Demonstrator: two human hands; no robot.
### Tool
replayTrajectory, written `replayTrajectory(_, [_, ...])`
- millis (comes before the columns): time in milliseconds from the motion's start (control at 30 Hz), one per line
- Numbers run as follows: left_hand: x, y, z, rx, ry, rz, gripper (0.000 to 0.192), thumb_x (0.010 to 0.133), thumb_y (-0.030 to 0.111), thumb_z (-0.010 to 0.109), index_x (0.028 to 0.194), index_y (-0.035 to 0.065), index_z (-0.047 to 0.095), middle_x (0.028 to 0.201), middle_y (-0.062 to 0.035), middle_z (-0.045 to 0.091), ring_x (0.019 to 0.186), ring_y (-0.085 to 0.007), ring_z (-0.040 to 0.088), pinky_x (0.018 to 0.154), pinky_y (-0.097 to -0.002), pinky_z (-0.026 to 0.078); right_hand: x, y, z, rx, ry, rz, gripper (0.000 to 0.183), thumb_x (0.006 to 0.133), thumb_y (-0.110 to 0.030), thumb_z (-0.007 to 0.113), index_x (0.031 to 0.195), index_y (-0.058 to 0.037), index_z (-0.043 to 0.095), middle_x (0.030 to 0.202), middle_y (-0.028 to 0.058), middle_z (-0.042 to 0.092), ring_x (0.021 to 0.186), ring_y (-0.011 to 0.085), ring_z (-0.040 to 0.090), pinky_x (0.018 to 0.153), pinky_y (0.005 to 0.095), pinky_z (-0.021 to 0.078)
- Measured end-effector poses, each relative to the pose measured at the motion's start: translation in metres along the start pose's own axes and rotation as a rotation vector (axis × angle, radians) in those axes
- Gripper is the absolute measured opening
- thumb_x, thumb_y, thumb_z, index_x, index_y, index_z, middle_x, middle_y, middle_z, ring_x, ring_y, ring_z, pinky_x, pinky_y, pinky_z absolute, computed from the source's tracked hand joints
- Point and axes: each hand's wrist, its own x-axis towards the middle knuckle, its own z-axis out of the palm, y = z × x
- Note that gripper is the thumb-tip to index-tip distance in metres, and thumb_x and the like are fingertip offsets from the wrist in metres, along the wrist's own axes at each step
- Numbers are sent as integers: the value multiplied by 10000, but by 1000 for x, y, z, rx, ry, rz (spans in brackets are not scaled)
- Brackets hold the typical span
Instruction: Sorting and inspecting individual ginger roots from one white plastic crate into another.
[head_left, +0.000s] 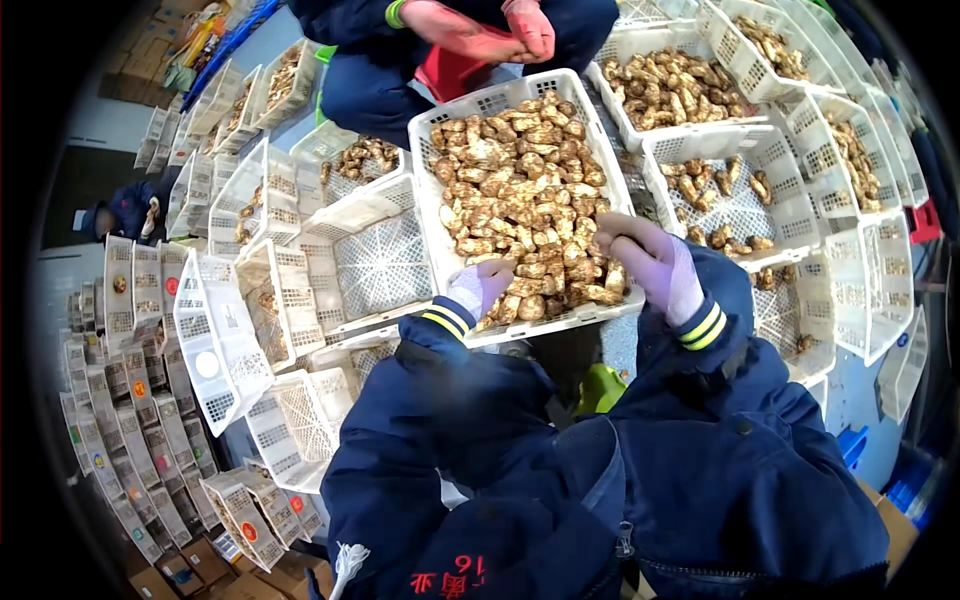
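A white perforated plastic crate (424, 161) full of brown-and-cream matsutake mushrooms (517, 187) stands before me, slightly tilted in view. My left hand (484, 289), in a pale purple glove, rests at the crate's near left, its fingertips at the mushrooms. Over the near right rim, my right hand (649, 262) reaches in with bent fingers, also gloved. Its fingertips are close to the mushrooms at the right side. Whether either hand grips a mushroom is hidden by the fingers and the pile.
Across the crate sits a co-worker with pink-gloved hands (480, 34). Left stands a bare-bottomed crate (382, 262); right, a crate holding several mushrooms (731, 199) and a fuller one (675, 94). Stacked crates (135, 390) line the far left, where another person (124, 214) is visible.
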Motion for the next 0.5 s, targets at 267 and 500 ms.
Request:
replayTrajectory(267, [39,-32,-57,-106,397,-323,409,858,139,490,1223,-45,507,1154,-184,595,1047,-270,576,906,-306,439,11,-6,-21,437,187,-16,386,896,-188,462,1190,58,512,1031,111,630,929,189,609,844,294,460])
replayTrajectory(500, [39,14,22,501,94,-134,546,793,323,607,1236,25,491,1103,-234,591,1040,-364,559,893,-421,439,13,2,-32,336,89,-39,465,948,-312,441,1243,48,464,1071,130,611,990,223,599,896,332,448])
